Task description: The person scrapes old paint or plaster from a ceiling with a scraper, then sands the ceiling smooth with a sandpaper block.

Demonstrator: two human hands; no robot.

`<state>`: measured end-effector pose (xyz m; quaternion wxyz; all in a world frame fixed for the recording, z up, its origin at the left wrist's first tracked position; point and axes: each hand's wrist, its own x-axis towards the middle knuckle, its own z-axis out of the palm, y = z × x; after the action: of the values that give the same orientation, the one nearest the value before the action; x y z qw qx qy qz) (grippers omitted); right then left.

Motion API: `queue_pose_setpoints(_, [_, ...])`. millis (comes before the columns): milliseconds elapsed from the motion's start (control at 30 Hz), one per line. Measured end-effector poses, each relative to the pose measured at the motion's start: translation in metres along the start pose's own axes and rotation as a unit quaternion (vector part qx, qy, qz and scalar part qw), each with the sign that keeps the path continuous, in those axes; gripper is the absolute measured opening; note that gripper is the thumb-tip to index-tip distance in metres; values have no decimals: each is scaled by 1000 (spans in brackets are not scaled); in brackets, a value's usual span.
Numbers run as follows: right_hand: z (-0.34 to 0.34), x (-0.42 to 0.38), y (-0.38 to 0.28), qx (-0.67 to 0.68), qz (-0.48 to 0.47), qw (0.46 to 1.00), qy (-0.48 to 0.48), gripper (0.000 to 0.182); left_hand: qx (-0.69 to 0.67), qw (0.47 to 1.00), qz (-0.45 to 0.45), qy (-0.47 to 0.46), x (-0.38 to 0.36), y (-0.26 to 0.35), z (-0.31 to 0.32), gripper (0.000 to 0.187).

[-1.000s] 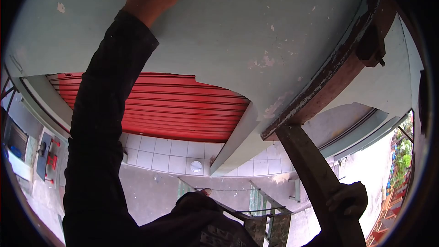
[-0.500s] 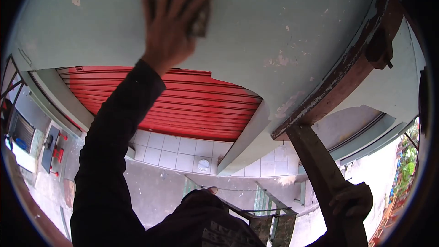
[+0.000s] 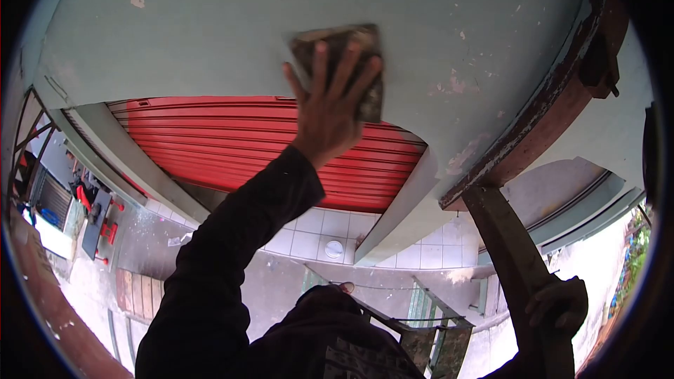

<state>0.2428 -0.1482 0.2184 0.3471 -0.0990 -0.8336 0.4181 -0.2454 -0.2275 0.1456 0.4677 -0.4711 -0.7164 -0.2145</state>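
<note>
My left hand (image 3: 330, 98) is raised against the pale green wall (image 3: 210, 35), fingers spread over a worn brown sheet of sandpaper (image 3: 372, 38). The palm presses the sheet flat near the wall's lower edge, above the red roller shutter (image 3: 281, 144). Pale chipped spots mark the paint to the right of the sheet. At the lower right, my right hand (image 3: 559, 305) is wrapped around a dark wooden post (image 3: 498, 228). Shadow hides part of its fingers.
A brown beam (image 3: 540, 126) runs along the right, with the post meeting its lower end. Below stands a green ladder (image 3: 439, 344) beside my body. White tiles (image 3: 305, 242) and grey floor lie far beneath. A bench with red parts (image 3: 105, 228) is at the left.
My left hand and the sandpaper have moved down the wall and to the right. The view has shifted slightly. My right hand keeps its grip on the post.
</note>
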Motion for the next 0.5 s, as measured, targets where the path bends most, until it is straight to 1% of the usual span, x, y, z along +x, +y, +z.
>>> queue_pose_setpoints(33, [-3,0,0,1,9,1000,-14,54,33,998,-45,-9,1,-22,-13,81])
queue_pose_setpoints(67, [-7,1,2,2,18,999,-27,54,81,992,-88,28,3,-50,-15,69])
queue_pose_setpoints(100, [-31,4,22,75,34,984,-157,47,47,988,-114,95,8,-79,-21,81])
queue_pose_setpoints(133, [-71,8,53,145,48,947,-283,55,57,978,-142,138,17,-105,-28,76])
queue_pose_setpoints(167, [-83,7,65,188,53,919,-342,63,58,967,-188,162,26,-121,-34,74])
queue_pose_setpoints(200, [-91,10,73,226,63,886,-400,73,56,961,-187,197,37,-128,-33,75])
queue_pose_setpoints(233, [-95,5,80,239,64,884,-397,74,54,953,-187,231,44,-132,-32,77])
queue_pose_setpoints(300, [-93,5,80,231,46,890,-390,74,-10,960,-138,242,57,-89,-21,72])
queue_pose_setpoints(333, [-91,7,77,212,28,898,-385,74,-10,974,-113,197,55,-57,-13,76])
queue_pose_setpoints(367, [-89,4,76,208,24,903,-375,74,-40,985,-103,130,48,-20,-7,80])
queue_pose_setpoints(400, [-88,1,76,204,20,908,-365,75,-54,995,-50,73,31,9,12,82])
queue_pose_setpoints(433, [-87,-3,77,215,28,911,-351,75,-107,994,9,-1,14,36,18,83])
queue_pose_setpoints(467, [-87,-4,77,217,27,909,-354,75,-122,990,56,-43,-8,48,32,84])
queue_pose_setpoints(500, [-85,-4,76,219,26,907,-358,75,-94,993,55,-40,-18,45,36,81])
